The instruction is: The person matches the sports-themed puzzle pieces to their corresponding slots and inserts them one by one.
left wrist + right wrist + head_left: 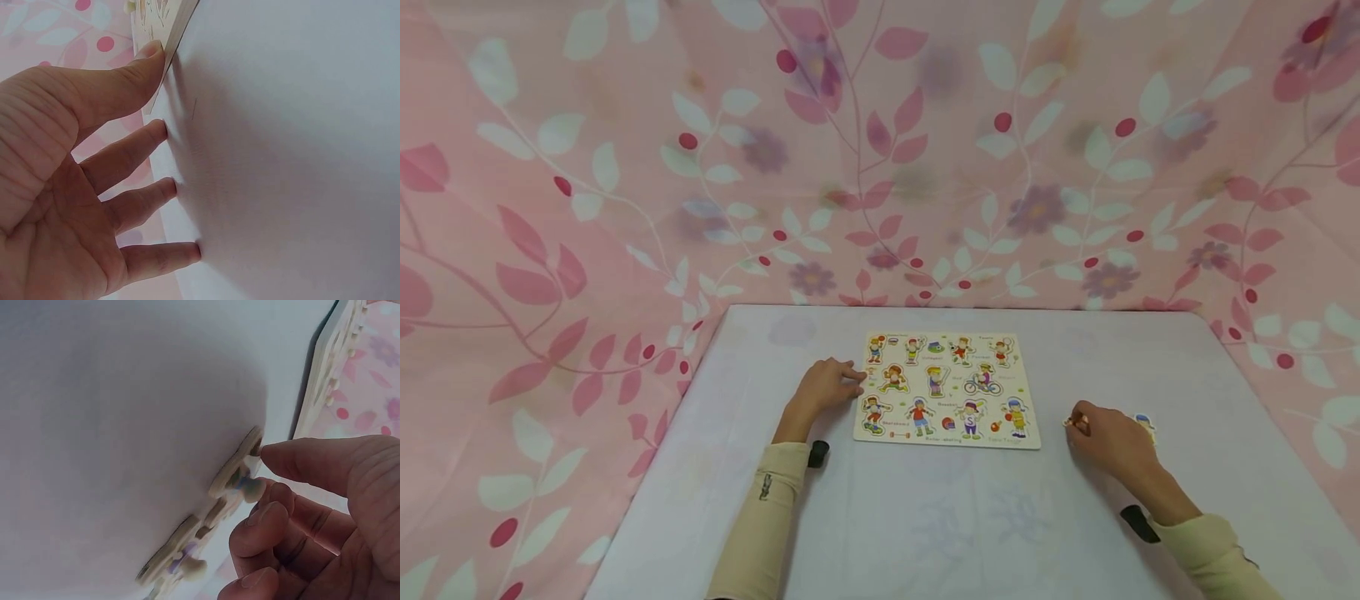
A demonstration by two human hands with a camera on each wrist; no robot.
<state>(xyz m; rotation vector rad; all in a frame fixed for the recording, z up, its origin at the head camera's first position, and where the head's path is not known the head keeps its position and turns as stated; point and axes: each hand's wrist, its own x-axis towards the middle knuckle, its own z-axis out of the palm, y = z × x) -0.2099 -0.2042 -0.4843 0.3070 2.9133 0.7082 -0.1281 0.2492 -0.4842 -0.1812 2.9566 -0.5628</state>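
A wooden peg puzzle board (955, 379) with sports figures lies on the white-covered table. My left hand (826, 388) is at its left edge, the thumb (147, 62) resting on the board's rim and the other fingers spread straight, tips down at the cloth. To the right of the board, my right hand (1112, 442) pinches a small wooden puzzle piece (237, 469) with a knob between thumb and curled fingers. Another knobbed figure piece (178, 556) lies close by; in the head view this blue-capped piece (1145, 423) shows partly behind the hand.
Pink floral cloth (880, 167) hangs behind and beside the table. The white tablecloth (925, 517) spreads out in front of the board. Dark wrist straps (818, 454) show at both of my wrists.
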